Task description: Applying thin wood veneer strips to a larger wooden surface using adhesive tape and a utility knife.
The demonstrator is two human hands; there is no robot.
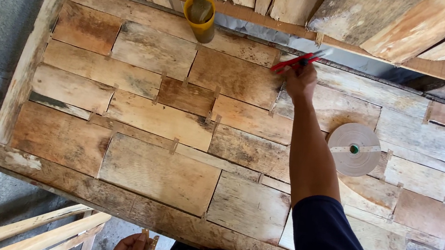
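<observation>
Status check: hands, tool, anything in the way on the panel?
Right hand holds red tool at panel's far edge. Left hand low, gripping small metal piece. Tape roll beside right arm; yellow cup apart.

Open panel left of the right hand — yellow cup and tape roll flank it.

At the bottom edge of the frame, the left hand is cut off, and the small object it holds is too small to identify. The right hand hides its red tool's grip. The yellow cup's contents are unclear.
</observation>
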